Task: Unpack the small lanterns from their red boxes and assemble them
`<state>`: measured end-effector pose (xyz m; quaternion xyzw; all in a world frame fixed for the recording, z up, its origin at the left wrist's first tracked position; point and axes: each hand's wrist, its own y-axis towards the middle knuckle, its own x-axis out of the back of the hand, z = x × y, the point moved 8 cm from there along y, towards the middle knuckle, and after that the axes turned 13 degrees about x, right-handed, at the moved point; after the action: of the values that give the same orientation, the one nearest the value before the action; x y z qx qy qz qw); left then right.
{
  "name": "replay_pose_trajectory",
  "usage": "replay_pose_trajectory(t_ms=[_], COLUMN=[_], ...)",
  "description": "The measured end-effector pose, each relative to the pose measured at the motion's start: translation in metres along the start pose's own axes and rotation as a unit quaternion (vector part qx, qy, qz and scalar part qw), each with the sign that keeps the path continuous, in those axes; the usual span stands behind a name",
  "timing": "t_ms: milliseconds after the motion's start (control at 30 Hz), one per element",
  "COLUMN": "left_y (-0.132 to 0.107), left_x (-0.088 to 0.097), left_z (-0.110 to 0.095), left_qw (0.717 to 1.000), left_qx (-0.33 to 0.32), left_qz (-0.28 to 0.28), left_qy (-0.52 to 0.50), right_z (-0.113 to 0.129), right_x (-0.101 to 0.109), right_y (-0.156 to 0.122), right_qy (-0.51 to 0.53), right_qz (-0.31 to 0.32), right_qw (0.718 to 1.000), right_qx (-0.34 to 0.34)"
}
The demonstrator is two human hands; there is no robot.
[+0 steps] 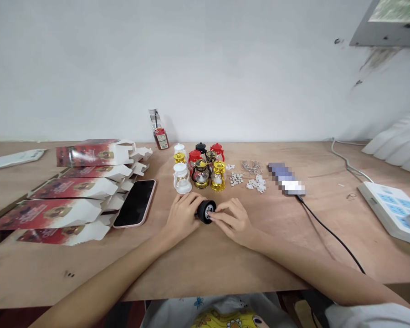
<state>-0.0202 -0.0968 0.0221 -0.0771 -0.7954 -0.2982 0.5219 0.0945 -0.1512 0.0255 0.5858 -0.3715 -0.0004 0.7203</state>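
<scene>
My left hand [183, 214] is wrapped round a small black lantern [206, 211] lying on its side on the wooden table [205, 255], its round base turned toward me. My right hand [233, 219] pinches at that base with its fingertips; what sits between them is too small to name. Just behind stands a cluster of toy lanterns [200, 168] in white, gold, red and black.
A phone in a pink case [135, 203] lies left of my hands, beside a row of flat red-and-white boxes [71, 191]. Small white pieces [256, 183] and wire hooks [251, 166] lie right of the lanterns. A cabled device [287, 181] and white power strip [392, 209] sit farther right.
</scene>
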Motion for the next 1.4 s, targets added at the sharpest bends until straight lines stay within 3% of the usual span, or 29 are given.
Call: replay_pose_trajectory(t_ms=[333,600,867,1167,1400], left_y=[-0.001,-0.003,-0.004,-0.003,-0.001], left_x=[-0.001,-0.002,-0.002,-0.004,0.003], left_z=[0.0,-0.003,-0.005,-0.003,-0.004], left_qw=[1.0,1.0,1.0,1.0,1.0], left_qx=[-0.002,-0.004,-0.007,-0.011,0.021], left_qz=[0.0,0.009,0.013,0.012,0.001], left_qy=[0.024,0.012,0.01,0.019,-0.01], right_z=[0.002,-0.006,-0.009,-0.011,-0.012], right_x=[-0.001,-0.003,-0.004,-0.008,0.0], right_y=[0.001,0.003,0.003,0.003,0.0], right_qy=[0.014,0.113,0.164,0.167,0.143], right_qz=[-0.009,-0.03,-0.039,-0.008,-0.06], right_qw=[1.0,0.992,0.984,0.984,0.983], right_qx=[0.01,-0.053,-0.062,-0.065,-0.096])
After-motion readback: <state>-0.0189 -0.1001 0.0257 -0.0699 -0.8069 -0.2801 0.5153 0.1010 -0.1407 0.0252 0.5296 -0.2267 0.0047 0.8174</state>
